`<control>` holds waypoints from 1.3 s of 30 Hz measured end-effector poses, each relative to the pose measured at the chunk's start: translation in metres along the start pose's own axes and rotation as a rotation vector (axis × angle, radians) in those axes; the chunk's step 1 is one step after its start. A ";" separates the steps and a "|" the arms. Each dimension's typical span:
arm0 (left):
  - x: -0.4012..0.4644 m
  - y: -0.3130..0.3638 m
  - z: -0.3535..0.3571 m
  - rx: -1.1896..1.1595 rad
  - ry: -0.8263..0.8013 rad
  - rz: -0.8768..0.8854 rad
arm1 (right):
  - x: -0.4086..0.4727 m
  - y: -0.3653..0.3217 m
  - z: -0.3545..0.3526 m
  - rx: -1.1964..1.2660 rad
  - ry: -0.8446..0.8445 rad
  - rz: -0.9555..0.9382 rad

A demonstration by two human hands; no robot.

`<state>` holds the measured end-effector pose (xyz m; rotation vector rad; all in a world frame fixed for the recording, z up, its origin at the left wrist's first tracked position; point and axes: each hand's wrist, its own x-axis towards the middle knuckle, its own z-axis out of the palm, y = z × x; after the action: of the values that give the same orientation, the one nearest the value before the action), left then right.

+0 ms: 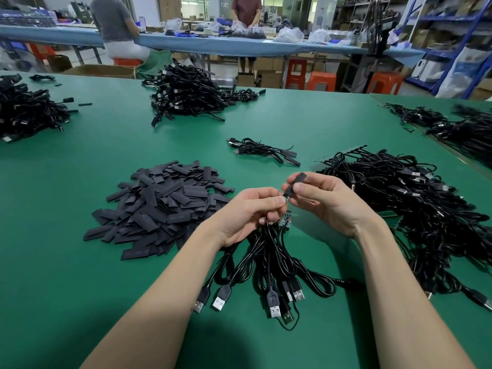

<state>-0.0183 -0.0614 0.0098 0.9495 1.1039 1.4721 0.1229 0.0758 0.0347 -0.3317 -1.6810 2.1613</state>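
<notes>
My left hand [250, 211] grips a bundle of black USB cables [269, 262] near their upper ends, where small green circuit boards [285, 219] poke out below its fingers. The cables hang down to the green table [80, 262], their USB plugs fanned out near me. My right hand [324, 198] pinches a flat black sleeve piece [296, 182] between thumb and fingers, its lower end meeting the tip of one cable held by my left thumb. A heap of the same black sleeve pieces [162, 206] lies just left of my hands.
A big tangle of black cables [415, 203] lies right of my hands. A few sleeved cables [263, 150] lie beyond, with larger piles at the back centre [186, 94], far left [26, 110] and far right [463, 129]. Two people stand at a blue table [213, 46] behind.
</notes>
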 end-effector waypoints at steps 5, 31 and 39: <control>0.000 0.000 0.004 -0.027 0.067 0.001 | -0.001 0.000 -0.002 -0.020 0.011 -0.006; 0.000 0.005 0.001 -0.070 0.118 -0.116 | 0.000 0.004 0.004 -0.087 0.003 -0.019; 0.002 0.007 0.006 -0.083 0.190 -0.134 | 0.002 0.006 0.005 0.018 0.043 -0.051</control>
<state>-0.0151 -0.0588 0.0181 0.6756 1.2094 1.5083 0.1185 0.0712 0.0300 -0.3236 -1.6281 2.1164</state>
